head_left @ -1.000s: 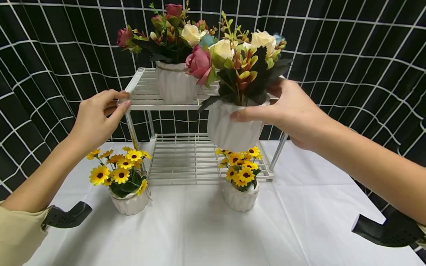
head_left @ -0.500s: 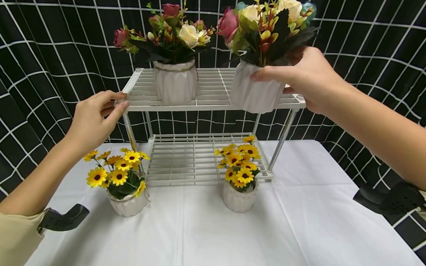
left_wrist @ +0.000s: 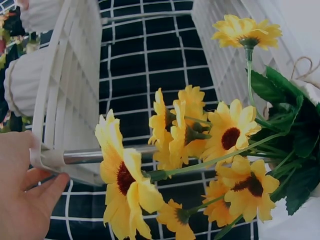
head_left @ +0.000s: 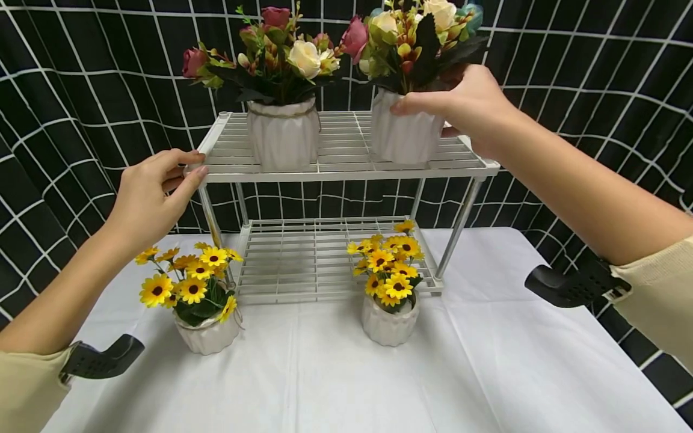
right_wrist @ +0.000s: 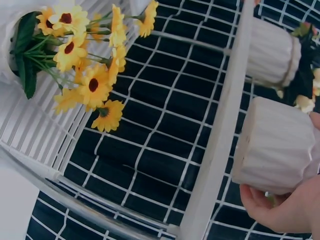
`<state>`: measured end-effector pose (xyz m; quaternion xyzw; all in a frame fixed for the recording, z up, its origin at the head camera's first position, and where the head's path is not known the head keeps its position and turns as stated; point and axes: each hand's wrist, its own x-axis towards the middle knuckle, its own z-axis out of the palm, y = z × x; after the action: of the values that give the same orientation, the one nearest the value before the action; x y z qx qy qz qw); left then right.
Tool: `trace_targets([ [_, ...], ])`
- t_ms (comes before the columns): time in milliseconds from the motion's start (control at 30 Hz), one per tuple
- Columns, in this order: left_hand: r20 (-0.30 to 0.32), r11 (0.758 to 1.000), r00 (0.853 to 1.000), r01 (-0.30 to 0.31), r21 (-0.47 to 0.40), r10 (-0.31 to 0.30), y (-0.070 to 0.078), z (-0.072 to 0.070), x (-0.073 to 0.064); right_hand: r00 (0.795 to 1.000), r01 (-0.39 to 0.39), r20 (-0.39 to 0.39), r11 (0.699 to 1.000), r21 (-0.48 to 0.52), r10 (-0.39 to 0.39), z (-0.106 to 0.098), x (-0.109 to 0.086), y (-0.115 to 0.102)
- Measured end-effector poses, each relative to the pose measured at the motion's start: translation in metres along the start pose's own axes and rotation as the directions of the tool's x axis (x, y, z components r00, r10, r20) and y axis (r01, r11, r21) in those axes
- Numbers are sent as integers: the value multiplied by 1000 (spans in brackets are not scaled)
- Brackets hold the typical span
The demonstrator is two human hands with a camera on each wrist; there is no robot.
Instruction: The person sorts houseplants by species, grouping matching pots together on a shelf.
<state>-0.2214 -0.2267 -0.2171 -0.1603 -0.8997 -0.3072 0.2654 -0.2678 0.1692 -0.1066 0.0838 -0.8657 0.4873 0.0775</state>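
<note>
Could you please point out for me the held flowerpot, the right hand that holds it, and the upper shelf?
Held flowerpot [head_left: 403, 137]: head view, front of its white wall.
Right hand [head_left: 470, 108]: head view, back of the hand.
Upper shelf [head_left: 346, 145]: head view, bare wires near its middle.

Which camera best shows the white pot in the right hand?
The head view: it shows the white pot with most of its flowers and the gripping right hand. The right wrist view shows its base and side; the left wrist view, only part, at the top edge.
</note>
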Motion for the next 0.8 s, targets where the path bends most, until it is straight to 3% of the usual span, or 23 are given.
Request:
trace_targets([
  [467, -3, 1000, 1000, -6, -20, 6, 1, 2, 0, 998, -58, 0, 998, -11, 58, 9, 17, 9],
  [800, -7, 1000, 1000, -6, -13, 6, 0, 0, 0, 1000, -14, 26, 1000, -2, 14, 13, 15, 19],
])
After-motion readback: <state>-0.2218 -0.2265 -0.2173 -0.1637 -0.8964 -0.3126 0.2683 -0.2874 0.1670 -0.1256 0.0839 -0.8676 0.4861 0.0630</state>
